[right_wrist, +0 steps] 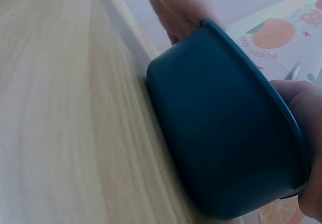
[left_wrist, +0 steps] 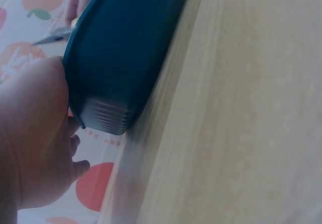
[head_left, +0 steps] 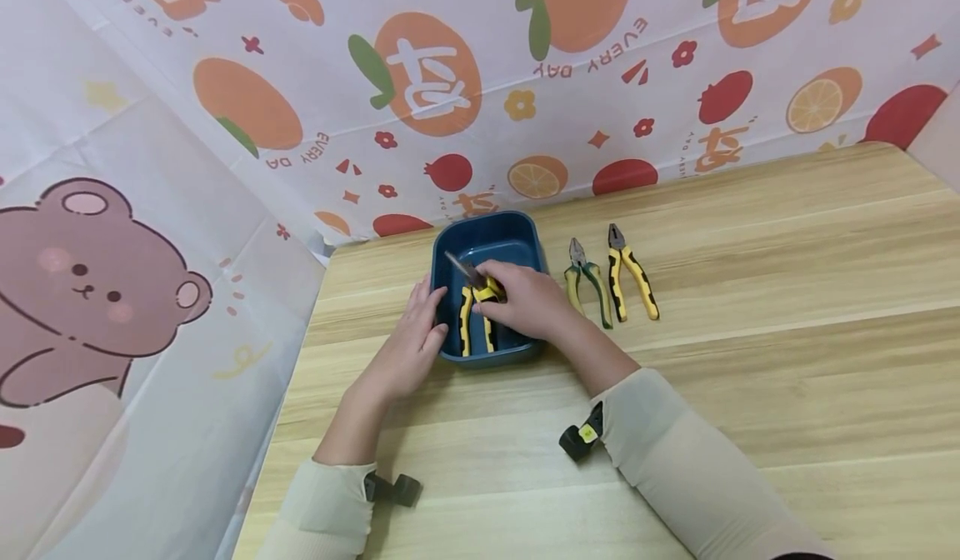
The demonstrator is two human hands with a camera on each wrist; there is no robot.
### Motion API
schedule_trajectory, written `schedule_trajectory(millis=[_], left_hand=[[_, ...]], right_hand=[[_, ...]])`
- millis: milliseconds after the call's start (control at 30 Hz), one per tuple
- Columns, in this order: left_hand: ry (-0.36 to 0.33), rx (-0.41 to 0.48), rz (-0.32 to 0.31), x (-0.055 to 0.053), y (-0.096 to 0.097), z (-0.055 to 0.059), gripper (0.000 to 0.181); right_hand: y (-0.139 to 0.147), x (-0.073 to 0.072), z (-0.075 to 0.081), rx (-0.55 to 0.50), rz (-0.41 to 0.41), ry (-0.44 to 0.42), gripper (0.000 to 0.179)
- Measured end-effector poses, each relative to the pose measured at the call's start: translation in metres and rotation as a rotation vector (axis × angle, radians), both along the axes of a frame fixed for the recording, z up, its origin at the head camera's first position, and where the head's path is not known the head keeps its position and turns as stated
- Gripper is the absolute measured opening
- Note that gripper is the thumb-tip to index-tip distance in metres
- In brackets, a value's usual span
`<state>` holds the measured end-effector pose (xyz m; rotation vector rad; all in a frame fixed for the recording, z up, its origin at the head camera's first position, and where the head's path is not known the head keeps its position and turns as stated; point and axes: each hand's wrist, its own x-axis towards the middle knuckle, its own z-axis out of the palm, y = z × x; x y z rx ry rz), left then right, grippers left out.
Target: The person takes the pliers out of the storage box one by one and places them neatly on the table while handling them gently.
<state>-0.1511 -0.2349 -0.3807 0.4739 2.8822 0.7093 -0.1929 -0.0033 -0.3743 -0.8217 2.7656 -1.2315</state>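
A dark blue plastic box (head_left: pixel 491 225) stands on the table, and my left hand (head_left: pixel 406 340) rests against its left side, fingertips right at the rim. In the left wrist view that hand (left_wrist: pixel 37 133) lies beside the ridged end wall. My right hand (head_left: pixel 528 300) reaches over the right side of the box and grips pointed-nose pliers (head_left: pixel 467 270) with yellow handles, the metal nose angled up to the left. Below them, yellow and black handles (head_left: pixel 465 327) lie in the box; their upper end is hidden by the right hand and the held tool.
Right of the box lie green-handled pliers (head_left: pixel 588 281) and yellow-and-black pliers (head_left: pixel 630 272), heads toward the back. The wood-grain table (head_left: pixel 787 310) extends to the right. A fruit-print cloth (head_left: pixel 480 85) hangs behind, and a bear-print cloth (head_left: pixel 112 277) on the left.
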Motion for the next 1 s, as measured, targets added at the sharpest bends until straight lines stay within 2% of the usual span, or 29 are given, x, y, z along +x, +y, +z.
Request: schedule_trajectory(millis=[200, 300, 467, 567, 667, 867, 1000], left_hand=[[-0.002, -0.005, 0.008, 0.0, 0.001, 0.0, 0.057], [0.004, -0.007, 0.01, 0.0, 0.0, 0.0, 0.057], [0.015, -0.01, 0.007, 0.0, 0.0, 0.0, 0.057], [0.019, -0.009, 0.001, 0.0, 0.001, 0.0, 0.057], [0.019, -0.008, 0.0, 0.0, 0.002, 0.001, 0.057], [0.019, -0.009, 0.003, 0.001, 0.001, 0.0, 0.057], [0.023, -0.007, 0.007, 0.002, 0.0, -0.002, 0.057]], right_hand=[[0.007, -0.005, 0.0, -0.336, -0.03, -0.107, 0.049], [0.01, -0.006, 0.004, -0.533, -0.051, -0.154, 0.046], [0.015, -0.003, 0.022, -0.905, -0.089, -0.233, 0.039], [0.022, 0.0, 0.035, -1.033, -0.14, -0.245, 0.037], [0.031, 0.0, 0.043, -0.992, -0.208, -0.227, 0.039], [0.053, -0.004, 0.044, -0.713, -0.258, -0.191, 0.046], [0.068, -0.008, 0.041, -0.531, -0.32, -0.121, 0.05]])
